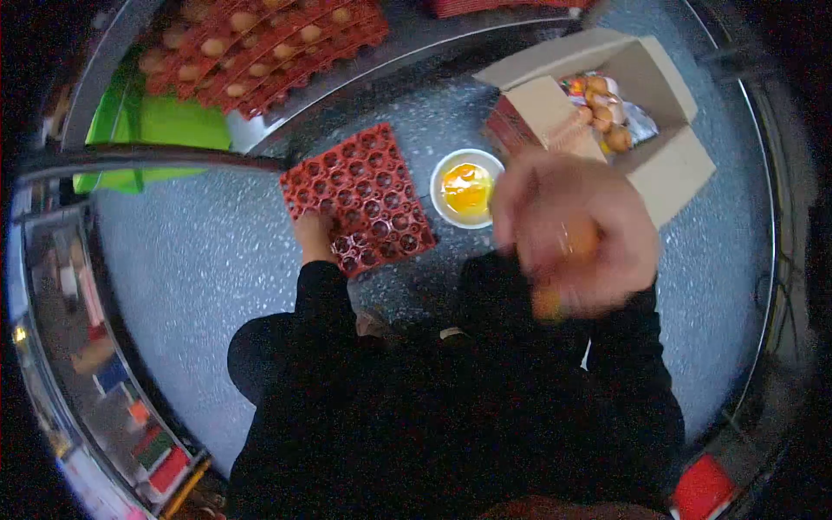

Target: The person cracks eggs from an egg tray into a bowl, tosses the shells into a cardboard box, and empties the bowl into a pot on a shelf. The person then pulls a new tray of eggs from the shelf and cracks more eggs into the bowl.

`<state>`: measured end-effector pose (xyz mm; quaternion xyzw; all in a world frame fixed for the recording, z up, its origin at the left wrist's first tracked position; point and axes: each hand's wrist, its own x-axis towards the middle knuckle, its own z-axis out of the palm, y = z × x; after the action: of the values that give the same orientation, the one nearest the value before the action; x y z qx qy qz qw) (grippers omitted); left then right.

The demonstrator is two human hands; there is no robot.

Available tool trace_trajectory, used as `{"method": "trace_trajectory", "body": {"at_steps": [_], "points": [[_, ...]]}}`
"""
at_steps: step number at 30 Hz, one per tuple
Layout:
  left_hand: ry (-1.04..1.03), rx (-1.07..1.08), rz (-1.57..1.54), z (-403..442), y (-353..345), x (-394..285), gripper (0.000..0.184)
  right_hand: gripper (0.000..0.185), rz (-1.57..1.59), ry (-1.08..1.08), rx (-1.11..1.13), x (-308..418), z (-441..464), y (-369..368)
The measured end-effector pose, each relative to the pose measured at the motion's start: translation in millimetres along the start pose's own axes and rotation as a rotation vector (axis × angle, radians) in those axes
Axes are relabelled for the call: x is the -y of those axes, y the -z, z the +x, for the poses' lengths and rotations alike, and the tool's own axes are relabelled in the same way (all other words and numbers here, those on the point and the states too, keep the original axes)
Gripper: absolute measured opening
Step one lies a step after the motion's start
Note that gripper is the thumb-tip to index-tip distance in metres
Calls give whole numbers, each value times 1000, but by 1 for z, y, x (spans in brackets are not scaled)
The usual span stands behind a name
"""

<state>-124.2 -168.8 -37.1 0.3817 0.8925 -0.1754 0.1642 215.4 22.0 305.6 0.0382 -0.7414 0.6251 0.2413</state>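
Observation:
My left hand (314, 232) grips the near-left edge of a red plastic egg tray (381, 186) lying on the floor; its cups look bare. Raised close to the camera and smeared by motion, my right hand (598, 204) is curled around a brown egg (579, 237). Another orange-brown spot shows at the lower edge of that hand, too blurred to name. Between the hands, a white bowl (439, 206) holds yellow yolk and clear egg white.
An opened cardboard box (672, 169) at the right contains brown eggs or shells and wrappers. Stacked red trays with eggs (260, 52) stand at the upper left beside a green bin (178, 126). A dark bar (165, 159) crosses the left; shelves (104, 347) line the lower left.

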Motion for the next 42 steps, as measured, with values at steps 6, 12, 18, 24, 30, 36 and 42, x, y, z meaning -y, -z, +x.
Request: {"method": "trace_trajectory", "body": {"at_steps": [6,12,18,24,30,36,42], "points": [[93,3,-48,12,-31,11,28,28,99,354,-35,36,12,-22],[67,42,-12,14,-34,21,24,33,104,397,-102,27,7,-21],[-167,165,171,21,-1,22,21,30,53,-177,-158,-42,-3,11],[-451,525,-492,28,97,-45,17,33,-95,-582,-152,-177,-70,0],[-283,908,-1761,-47,110,-177,27,41,-121,-669,-442,-248,-132,-18],[-210,1107,-2026,-61,44,-239,28,38,-678,-362,-594,-216,-125,-24],[-205,1014,-2104,-78,35,-249,25,37,-665,-360,-421,-244,-137,-43]]}}
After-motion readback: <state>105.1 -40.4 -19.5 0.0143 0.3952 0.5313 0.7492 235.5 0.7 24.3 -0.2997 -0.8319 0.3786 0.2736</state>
